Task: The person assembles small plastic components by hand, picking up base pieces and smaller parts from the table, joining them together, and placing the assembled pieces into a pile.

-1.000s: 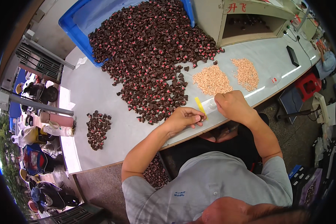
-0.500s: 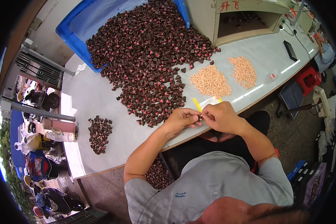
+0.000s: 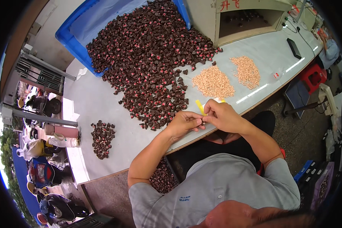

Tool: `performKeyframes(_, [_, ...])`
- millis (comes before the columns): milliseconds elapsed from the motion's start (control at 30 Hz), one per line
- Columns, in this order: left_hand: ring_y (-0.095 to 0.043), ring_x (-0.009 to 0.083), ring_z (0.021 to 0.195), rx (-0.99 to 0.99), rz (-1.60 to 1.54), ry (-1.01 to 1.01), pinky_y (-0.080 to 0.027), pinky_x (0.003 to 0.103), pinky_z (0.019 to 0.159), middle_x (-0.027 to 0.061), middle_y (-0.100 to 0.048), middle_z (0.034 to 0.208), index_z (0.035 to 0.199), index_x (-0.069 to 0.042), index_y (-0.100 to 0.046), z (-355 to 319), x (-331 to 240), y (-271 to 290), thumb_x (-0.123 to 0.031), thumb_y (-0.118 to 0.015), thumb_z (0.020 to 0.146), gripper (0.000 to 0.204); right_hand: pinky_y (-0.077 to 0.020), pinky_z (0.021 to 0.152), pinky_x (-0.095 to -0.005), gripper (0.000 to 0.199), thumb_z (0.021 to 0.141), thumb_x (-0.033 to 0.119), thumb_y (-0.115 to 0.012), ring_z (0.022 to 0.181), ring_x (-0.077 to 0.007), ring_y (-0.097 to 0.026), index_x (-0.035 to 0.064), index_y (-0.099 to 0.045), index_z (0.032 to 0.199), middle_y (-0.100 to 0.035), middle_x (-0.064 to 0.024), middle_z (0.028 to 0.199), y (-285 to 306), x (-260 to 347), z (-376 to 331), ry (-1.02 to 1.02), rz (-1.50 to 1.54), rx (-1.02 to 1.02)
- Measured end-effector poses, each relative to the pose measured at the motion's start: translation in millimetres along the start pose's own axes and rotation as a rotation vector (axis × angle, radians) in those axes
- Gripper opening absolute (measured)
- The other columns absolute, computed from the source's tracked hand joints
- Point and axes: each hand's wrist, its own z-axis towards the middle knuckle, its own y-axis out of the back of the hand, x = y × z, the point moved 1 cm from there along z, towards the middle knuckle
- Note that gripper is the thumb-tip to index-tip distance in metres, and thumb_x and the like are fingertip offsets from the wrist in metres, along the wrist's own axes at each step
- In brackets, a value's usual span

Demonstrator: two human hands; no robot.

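Observation:
Above the table's front edge my two hands meet, fingertips almost touching. My left hand (image 3: 184, 124) is closed in a pinch on a small dark part (image 3: 202, 122), mostly hidden by the fingers. Against the same part my right hand (image 3: 221, 116) presses thumb and forefinger together; anything inside that pinch is too small to make out. Just beyond the hands lies a yellow strip (image 3: 200, 107) beside something white. Farther off sit a pile of small beige pieces (image 3: 213, 83) and a second beige pile (image 3: 247, 72).
A large heap of dark cone-shaped parts with red spots (image 3: 148, 57) spills from a blue bin (image 3: 73, 47) onto the grey table (image 3: 114, 97). A smaller dark pile (image 3: 102, 140) lies at left. A cabinet (image 3: 250, 34) stands at the back right; a red stool (image 3: 314, 79) is beyond the edge.
My right hand has shifted slightly, its wrist raised and its fingers more bent over the part. My left hand stays nearly in place. The whole view has tilted a little.

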Motion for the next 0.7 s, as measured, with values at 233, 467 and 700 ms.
performKeyframes(233, [-0.069,0.018,0.083,0.023,0.048,-0.019,-0.052,0.023,0.069,0.0138,-0.07,0.1,0.108,0.005,-0.067,0,5,8,-0.01,-0.068,0.09,0.024,-0.0443,0.056,-0.0283,0.023,0.083,0.008,-0.072,0.061,-0.0146,-0.058,0.0023,-0.052,0.093,-0.06,-0.0069,0.067,-4,2,2,0.057,-0.055,-0.02])
performKeyframes(467, [-0.063,0.0126,0.081,-0.007,0.089,0.013,-0.05,0.021,0.07,0.0117,-0.068,0.104,0.108,0.009,-0.064,0,-8,-7,-0.014,-0.069,0.09,0.03,-0.0394,0.059,-0.0187,0.01,0.091,0.008,-0.063,0.066,-0.0012,-0.047,0.004,-0.054,0.092,-0.056,0.0036,0.079,49,-45,-31,-0.078,0.553,-0.52])
performKeyframes(700, [-0.062,0.0181,0.078,0.017,0.019,-0.058,-0.052,0.03,0.077,0.0177,-0.066,0.105,0.109,0.012,-0.062,4,12,9,-0.01,-0.066,0.091,0.028,-0.0421,0.058,-0.0236,0.015,0.091,0.012,-0.062,0.064,-0.0053,-0.052,-0.0025,-0.062,0.089,-0.06,-0.0005,0.069,152,-132,-95,-0.088,0.195,-1.028])
